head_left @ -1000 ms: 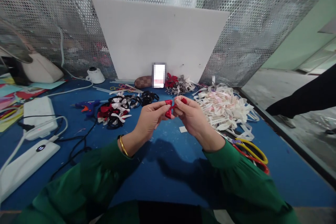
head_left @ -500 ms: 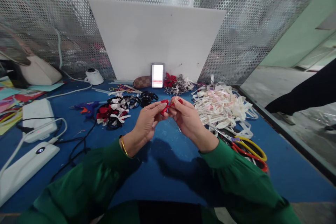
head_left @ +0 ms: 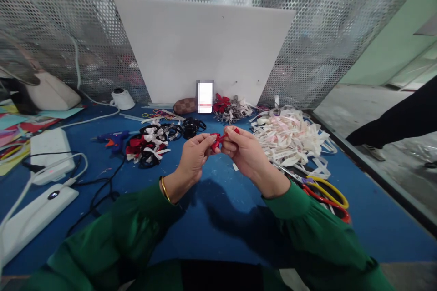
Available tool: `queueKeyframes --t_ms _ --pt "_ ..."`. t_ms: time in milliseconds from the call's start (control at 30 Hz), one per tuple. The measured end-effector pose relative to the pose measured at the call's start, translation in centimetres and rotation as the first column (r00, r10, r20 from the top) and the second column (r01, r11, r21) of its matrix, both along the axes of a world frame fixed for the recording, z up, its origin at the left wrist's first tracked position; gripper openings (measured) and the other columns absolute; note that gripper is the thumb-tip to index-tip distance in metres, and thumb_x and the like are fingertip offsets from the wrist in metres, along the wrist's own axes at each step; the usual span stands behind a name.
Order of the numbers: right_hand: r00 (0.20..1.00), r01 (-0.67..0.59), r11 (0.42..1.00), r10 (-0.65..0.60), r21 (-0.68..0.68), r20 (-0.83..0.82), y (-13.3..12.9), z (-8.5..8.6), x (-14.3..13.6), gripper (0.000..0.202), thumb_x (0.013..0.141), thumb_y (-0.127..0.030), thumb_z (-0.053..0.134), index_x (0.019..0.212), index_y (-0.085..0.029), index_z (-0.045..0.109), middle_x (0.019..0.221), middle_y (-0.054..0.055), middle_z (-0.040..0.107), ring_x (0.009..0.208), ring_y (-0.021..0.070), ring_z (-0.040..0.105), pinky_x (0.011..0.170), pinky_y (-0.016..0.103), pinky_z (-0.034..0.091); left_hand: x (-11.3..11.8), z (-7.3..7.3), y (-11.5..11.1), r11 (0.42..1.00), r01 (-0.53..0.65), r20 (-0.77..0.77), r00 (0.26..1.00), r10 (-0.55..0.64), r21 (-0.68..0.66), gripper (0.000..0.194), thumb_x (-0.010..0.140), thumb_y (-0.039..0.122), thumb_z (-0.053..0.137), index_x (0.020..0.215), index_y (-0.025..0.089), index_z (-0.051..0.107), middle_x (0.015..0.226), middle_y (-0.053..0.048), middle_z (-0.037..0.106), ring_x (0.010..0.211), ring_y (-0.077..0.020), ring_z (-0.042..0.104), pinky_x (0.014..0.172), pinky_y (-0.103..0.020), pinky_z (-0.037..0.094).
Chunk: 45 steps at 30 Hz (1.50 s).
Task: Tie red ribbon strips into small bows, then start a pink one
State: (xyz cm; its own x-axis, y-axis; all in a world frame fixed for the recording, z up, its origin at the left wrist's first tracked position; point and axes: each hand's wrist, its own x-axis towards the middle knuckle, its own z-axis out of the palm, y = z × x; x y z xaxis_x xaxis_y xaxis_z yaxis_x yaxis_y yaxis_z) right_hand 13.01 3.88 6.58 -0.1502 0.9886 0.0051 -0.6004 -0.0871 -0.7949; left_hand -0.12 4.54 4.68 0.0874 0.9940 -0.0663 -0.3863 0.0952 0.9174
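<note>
And here are the 2 hands, raised over the blue tabletop [head_left: 191, 245], meeting at 1 small red ribbon piece [head_left: 215, 142]! The left hand [head_left: 190, 158] has its thumb and fingers pinched on the fuller, folded end; the right hand [head_left: 248, 153] has its fingers closed on the other end, a slim red tail showing at their tips. So neither hand is nearer: the ribbon lies directly between the 2 sets of fingers, its long axis running side to side, the right end tilted slightly up and away. Whether there's a knot at the middle, the fingers hide it; no telling.

Look around them! Beyond and left of the left fingers, black hair ties with red and white bows [head_left: 147, 145], then a blue glue gun [head_left: 114, 139] farther left. Right of the right fingers, a heap of pale ribbon strips [head_left: 290, 138]; closer in to the body, yellow-handled scissors [head_left: 336, 188]. Straight beyond the fingers, a lit phone [head_left: 205, 96]!
</note>
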Motion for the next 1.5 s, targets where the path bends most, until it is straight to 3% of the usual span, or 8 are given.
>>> queueKeyframes --t_ms 267,400,500,667,867,1000,1133,1500 --pt "0.999 -0.007 1.0 0.006 -0.025 -0.04 0.1 -0.1 0.0 0.027 0.075 -0.024 0.076 0.067 -0.016 0.051 0.057 -0.009 0.032 0.048 0.0043 0.029 0.046 0.018 0.032 -0.2 -0.4 0.0 0.997 0.062 -0.069 0.996 -0.058 0.052 0.019 0.068 0.03 0.081 0.074 0.015 0.07 0.056 0.0 0.064 0.043 -0.0048 0.043 0.041 -0.018 0.022" --pt "0.991 -0.026 0.999 0.021 -0.036 -0.135 0.3 -0.3 -0.3 0.011 0.081 -0.023 0.065 0.084 -0.013 0.065 0.055 -0.009 0.036 0.048 0.0065 0.036 0.051 0.021 0.041 -0.2 -0.3 0.1 0.993 -0.018 -0.031 0.999 0.022 0.117 0.018 0.069 0.029 0.081 0.072 0.015 0.07 0.057 0.001 0.063 0.049 -0.0056 0.049 0.043 -0.017 0.027" --pt "0.974 -0.092 0.995 0.082 -0.035 -0.212 0.4 -0.5 -0.5 0.021 0.075 -0.018 0.062 0.094 -0.011 0.068 0.058 -0.006 0.047 0.053 0.0084 0.046 0.063 0.026 0.05 -0.2 -0.2 0.3 0.993 -0.055 0.019 0.998 0.053 0.107 0.018 0.069 0.029 0.08 0.071 0.015 0.069 0.059 0.001 0.063 0.052 -0.0065 0.052 0.044 -0.017 0.029" --pt "0.998 -0.01 1.0 0.01 -0.005 -0.055 0.1 -1.2 -1.3 0.017 0.068 -0.015 0.073 0.085 -0.014 0.069 0.069 0.0 0.065 0.063 0.0108 0.059 0.063 0.023 0.048 0.1 -0.3 0.1 0.993 -0.081 0.058 0.995 0.077 0.085 0.018 0.068 0.026 0.08 0.073 0.014 0.069 0.059 0.001 0.062 0.051 -0.0058 0.048 0.046 -0.018 0.03" --pt "0.985 0.17 0.985 -0.17 0.004 0.004 -0.2 -1.8 -1.8 0.02 0.068 -0.025 0.08 0.066 -0.017 0.062 0.046 -0.008 0.042 0.049 0.0076 0.044 0.052 0.022 0.038 0.6 -0.5 -0.5 0.998 -0.04 0.029 0.999 0.039 0.048 0.02 0.07 0.028 0.079 0.068 0.014 0.064 0.058 0.001 0.063 0.046 -0.0046 0.042 0.047 -0.018 0.029" --pt "0.988 0.151 0.988 -0.152 -0.027 -0.022 -0.1 -1.8 -1.4 0.022 0.067 -0.026 0.08 0.065 -0.018 0.06 0.047 -0.008 0.043 0.047 0.0065 0.039 0.05 0.021 0.036 0.6 -0.7 -0.5 1.0 0.006 0.116 0.993 -0.005 -0.009 0.022 0.068 0.027 0.08 0.065 0.014 0.062 0.06 0.001 0.061 0.053 -0.0059 0.048 0.052 -0.018 0.035" --pt "0.983 0.12 0.985 -0.135 0.122 0.125 0.4 -1.6 -0.7 0.021 0.07 -0.028 0.08 0.067 -0.016 0.062 0.053 -0.006 0.05 0.048 0.0053 0.041 0.049 0.02 0.033 0.7 -0.8 -0.5 0.998 0.04 0.186 0.982 -0.033 -0.037 0.025 0.067 0.031 0.082 0.07 0.014 0.064 0.063 0.001 0.061 0.056 -0.0067 0.051 0.055 -0.019 0.039" --pt "0.935 0.076 0.968 -0.152 0.24 0.319 0.5 -2.3 -0.8 0.022 0.077 -0.035 0.074 0.071 -0.019 0.06 0.06 -0.004 0.057 0.055 0.0095 0.05 0.053 0.023 0.041 0.8 -1.0 -0.4 1.0 0.003 0.126 0.992 0.0 -0.024 0.03 0.067 0.036 0.081 0.064 0.014 0.062 0.059 0.0 0.06 0.053 -0.009 0.051 0.047 -0.021 0.035"
